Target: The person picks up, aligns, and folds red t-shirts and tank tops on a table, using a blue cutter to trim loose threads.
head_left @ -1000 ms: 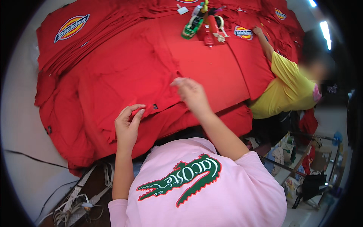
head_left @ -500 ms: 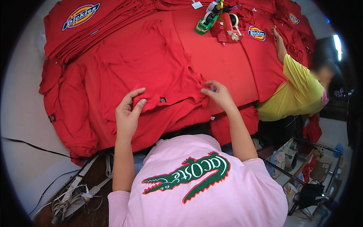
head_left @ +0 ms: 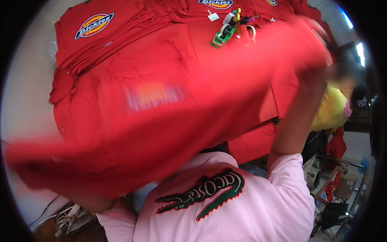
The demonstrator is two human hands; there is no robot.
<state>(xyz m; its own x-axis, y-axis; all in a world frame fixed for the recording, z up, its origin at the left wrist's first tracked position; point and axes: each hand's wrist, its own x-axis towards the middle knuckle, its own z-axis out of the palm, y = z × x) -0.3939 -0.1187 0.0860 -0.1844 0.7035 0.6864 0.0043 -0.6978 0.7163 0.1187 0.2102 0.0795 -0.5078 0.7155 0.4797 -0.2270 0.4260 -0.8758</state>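
Note:
A red shirt (head_left: 193,125) hangs in the air in front of me, stretched wide and smeared by motion. A blurred printed or sewn patch (head_left: 153,97) shows on it. My right arm (head_left: 298,113) reaches up at the right and ends at the shirt's raised upper end; the fingers there are blurred into the cloth. From the lower left my left forearm (head_left: 94,201) goes under the shirt's lower end, and the cloth and blur hide that hand. The shirt is held up between both hands, above the red-covered table.
A stack of folded red shirts (head_left: 121,34) lies at the far left, with more red garments at the back. A green tape dispenser (head_left: 221,38) stands beside pens and scissors. At right is a person in a yellow top (head_left: 332,111). Cables (head_left: 72,220) lie lower left.
The red shirt was lying on the table with my hands at its hem; now it is lifted and spread. My right arm swung up and right, my left down and left.

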